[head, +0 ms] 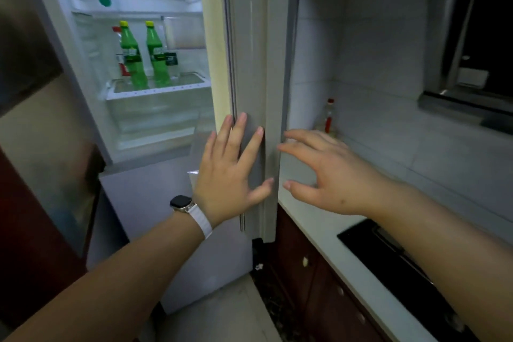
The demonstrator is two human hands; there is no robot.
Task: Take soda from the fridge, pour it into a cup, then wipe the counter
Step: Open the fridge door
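Fridge door [251, 64] held open; left hand [230, 172] pressed flat on edge, fingers spread wide. Right hand [324, 175] at 3 o'clock, spread, nothing gripped. Green soda bottles [136, 55] seen at 10 o'clock on fridge shelf [158, 90].

— Where's the camera?

— On my head, the only view, wide-angle, looking forward and down along both my forearms.

— How near?

— Arm's reach. The fridge door edge [251, 64] runs up the middle of the frame, the lit fridge interior [155, 69] fills the upper left, and the worktop [311, 203] stretches from centre to lower right.
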